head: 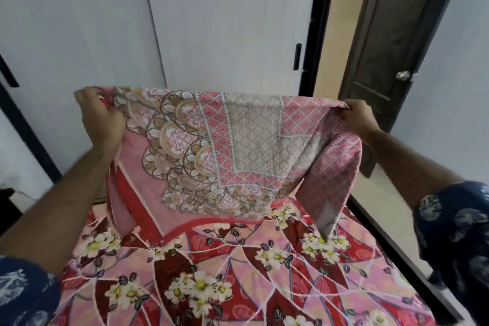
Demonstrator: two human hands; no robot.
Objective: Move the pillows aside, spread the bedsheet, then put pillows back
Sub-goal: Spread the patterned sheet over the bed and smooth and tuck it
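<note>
Head view: both hands' fingers [344,106] pinch the raised bedsheet's [238,140] top corners.

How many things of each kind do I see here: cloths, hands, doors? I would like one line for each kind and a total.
Cloths: 2, the held-up bedsheet and the floral sheet on the bed
Hands: 2, left hand and right hand
Doors: 1, brown door
Total: 5

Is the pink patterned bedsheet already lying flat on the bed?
No, the left hand and right hand hold the pink patterned bedsheet up above the floral-covered bed.
</note>
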